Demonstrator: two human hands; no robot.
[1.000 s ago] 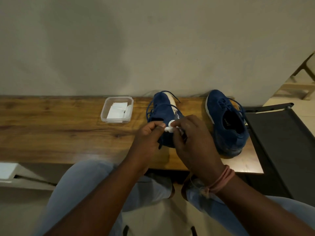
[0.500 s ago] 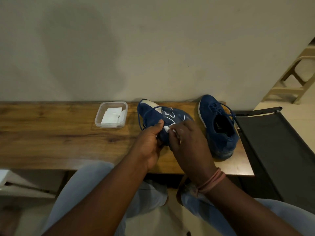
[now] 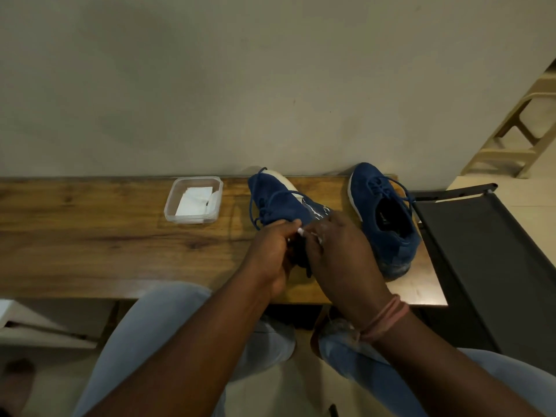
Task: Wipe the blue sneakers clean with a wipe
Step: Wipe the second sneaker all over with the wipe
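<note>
Two blue sneakers are on the wooden table point(image 3: 90, 245). The left sneaker point(image 3: 279, 203) is tipped on its side, white sole toward the wall, and my left hand point(image 3: 270, 254) grips it near the opening. My right hand point(image 3: 337, 254) pinches a small white wipe point(image 3: 304, 232) against the shoe's rear part; most of the wipe is hidden by my fingers. The right sneaker point(image 3: 382, 218) stands upright by the table's right end, untouched.
A clear plastic tub point(image 3: 194, 200) holding folded white wipes sits left of the shoes near the wall. A dark fabric chair point(image 3: 481, 251) stands against the table's right end, a beige plastic stool point(image 3: 517, 133) behind it. My knees are under the near edge.
The held sneaker has rolled from upright onto its side, sole turned toward the wall. Both hands stayed on it, the right one shifting the wipe slightly along the heel area.
</note>
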